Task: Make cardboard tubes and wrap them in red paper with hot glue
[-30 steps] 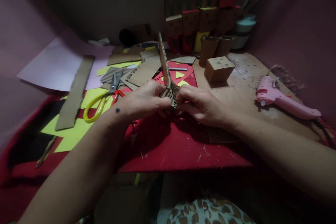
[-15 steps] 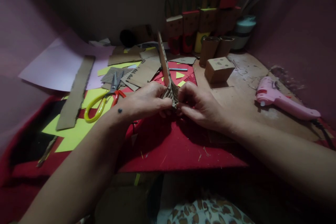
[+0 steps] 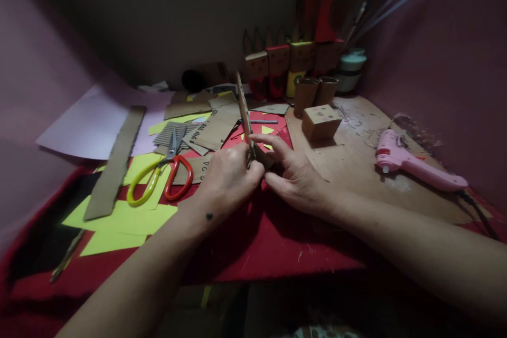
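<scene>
A long strip of corrugated cardboard [image 3: 242,105] stands on edge over the red felt mat [image 3: 269,237], pointing away from me. My left hand [image 3: 229,177] is closed round its near end, fingers curled against the rolled part. My right hand [image 3: 295,174] presses on the same near end from the right, index finger stretched along the strip and thumb beneath it. The rolled end itself is mostly hidden between the two hands.
Scissors with yellow and red handles [image 3: 158,177] lie left of my hands on yellow paper [image 3: 119,219]. A cardboard strip [image 3: 114,161] and scraps lie behind. A small cardboard box [image 3: 320,121], cardboard tubes [image 3: 312,92] and cardboard figures stand at the back. A pink glue gun [image 3: 412,163] rests right.
My view has tipped upward, so everything sits lower in the picture. My right hand's fingers have stretched out along the strip, and both hands have shifted slightly on its rolled end.
</scene>
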Action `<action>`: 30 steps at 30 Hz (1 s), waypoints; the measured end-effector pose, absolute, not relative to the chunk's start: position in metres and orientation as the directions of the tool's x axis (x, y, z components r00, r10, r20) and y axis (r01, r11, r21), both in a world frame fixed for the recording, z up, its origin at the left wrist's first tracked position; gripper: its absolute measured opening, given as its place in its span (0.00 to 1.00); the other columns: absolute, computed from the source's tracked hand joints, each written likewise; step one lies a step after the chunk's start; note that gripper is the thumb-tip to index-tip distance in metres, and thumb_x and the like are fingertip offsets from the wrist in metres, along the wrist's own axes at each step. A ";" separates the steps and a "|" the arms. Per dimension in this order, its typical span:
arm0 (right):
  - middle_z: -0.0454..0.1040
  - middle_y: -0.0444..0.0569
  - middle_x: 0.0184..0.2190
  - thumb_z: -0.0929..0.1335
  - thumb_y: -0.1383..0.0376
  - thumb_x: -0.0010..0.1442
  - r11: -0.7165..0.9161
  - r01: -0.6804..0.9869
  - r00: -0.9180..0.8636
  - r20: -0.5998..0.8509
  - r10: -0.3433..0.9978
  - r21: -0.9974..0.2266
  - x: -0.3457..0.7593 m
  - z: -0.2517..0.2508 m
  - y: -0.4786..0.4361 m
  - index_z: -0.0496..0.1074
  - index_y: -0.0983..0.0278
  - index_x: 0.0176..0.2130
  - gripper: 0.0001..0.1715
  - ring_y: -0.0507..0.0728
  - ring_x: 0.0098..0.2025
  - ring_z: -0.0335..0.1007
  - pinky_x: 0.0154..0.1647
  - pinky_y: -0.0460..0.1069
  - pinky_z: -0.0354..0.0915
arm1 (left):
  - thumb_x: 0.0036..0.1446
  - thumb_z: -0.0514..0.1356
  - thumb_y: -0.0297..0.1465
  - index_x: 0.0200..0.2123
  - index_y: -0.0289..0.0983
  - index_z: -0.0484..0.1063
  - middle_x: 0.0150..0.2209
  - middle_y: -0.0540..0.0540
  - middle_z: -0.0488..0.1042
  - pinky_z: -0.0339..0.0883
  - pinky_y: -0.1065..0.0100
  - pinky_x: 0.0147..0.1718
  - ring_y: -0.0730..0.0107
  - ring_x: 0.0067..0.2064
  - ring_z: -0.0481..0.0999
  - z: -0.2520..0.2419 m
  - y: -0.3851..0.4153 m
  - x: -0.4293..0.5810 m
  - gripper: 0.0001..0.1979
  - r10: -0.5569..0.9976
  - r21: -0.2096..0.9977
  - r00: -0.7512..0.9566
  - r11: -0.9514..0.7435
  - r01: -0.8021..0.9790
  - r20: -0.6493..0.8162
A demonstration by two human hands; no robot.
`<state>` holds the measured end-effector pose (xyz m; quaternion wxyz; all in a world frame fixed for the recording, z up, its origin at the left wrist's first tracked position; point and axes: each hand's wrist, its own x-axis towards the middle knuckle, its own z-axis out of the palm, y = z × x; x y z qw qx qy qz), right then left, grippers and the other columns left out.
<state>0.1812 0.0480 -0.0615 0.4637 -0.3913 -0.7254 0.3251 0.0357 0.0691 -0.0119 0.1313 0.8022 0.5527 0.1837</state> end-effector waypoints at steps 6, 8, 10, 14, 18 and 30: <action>0.68 0.42 0.29 0.64 0.76 0.50 0.382 0.243 -0.206 0.338 0.918 -0.892 0.176 -0.055 0.052 0.58 0.62 0.58 0.36 0.53 0.30 0.67 0.33 0.50 0.66 | 0.47 0.53 0.26 0.20 0.40 0.58 0.19 0.52 0.62 0.52 0.67 0.24 0.71 0.23 0.62 -0.012 0.071 0.033 0.08 0.940 0.454 0.311 -0.340 0.824 0.140; 0.67 0.41 0.27 0.64 0.74 0.49 0.274 0.169 -0.174 0.245 0.954 -0.947 0.176 -0.050 0.056 0.59 0.63 0.54 0.32 0.52 0.26 0.67 0.28 0.50 0.67 | 0.49 0.54 0.28 0.19 0.40 0.57 0.18 0.53 0.61 0.52 0.68 0.24 0.72 0.23 0.61 -0.012 0.071 0.032 0.10 0.933 0.452 0.334 -0.357 0.818 0.132; 0.68 0.41 0.26 0.64 0.73 0.49 0.129 0.106 -0.149 0.113 0.982 -0.986 0.176 -0.044 0.060 0.61 0.63 0.44 0.21 0.51 0.23 0.67 0.25 0.49 0.67 | 0.51 0.54 0.29 0.19 0.40 0.56 0.19 0.52 0.61 0.52 0.68 0.24 0.72 0.23 0.61 -0.014 0.069 0.032 0.11 0.920 0.422 0.360 -0.391 0.818 0.155; 0.66 0.42 0.21 0.65 0.70 0.53 0.067 0.208 -0.163 0.033 0.986 -0.976 0.177 -0.033 0.069 0.60 0.62 0.27 0.06 0.51 0.22 0.66 0.22 0.47 0.63 | 0.54 0.53 0.31 0.20 0.40 0.54 0.20 0.52 0.61 0.51 0.68 0.25 0.71 0.24 0.60 -0.015 0.065 0.031 0.13 0.896 0.330 0.379 -0.439 0.836 0.232; 0.59 0.40 0.21 0.61 0.70 0.57 0.333 0.343 -0.284 0.241 0.928 -0.878 0.179 -0.031 0.077 0.57 0.62 0.22 0.13 0.50 0.25 0.57 0.26 0.47 0.55 | 0.53 0.53 0.31 0.19 0.40 0.55 0.19 0.52 0.60 0.50 0.68 0.24 0.71 0.23 0.60 -0.014 0.065 0.032 0.12 0.926 0.379 0.332 -0.377 0.845 0.180; 0.56 0.43 0.25 0.61 0.70 0.56 0.386 0.457 -0.208 0.326 0.922 -0.801 0.167 -0.046 0.076 0.52 0.60 0.21 0.15 0.53 0.29 0.55 0.31 0.50 0.53 | 0.50 0.55 0.33 0.22 0.40 0.59 0.22 0.53 0.62 0.53 0.69 0.25 0.72 0.25 0.61 -0.007 0.069 0.023 0.08 0.974 0.585 0.215 -0.219 0.781 0.076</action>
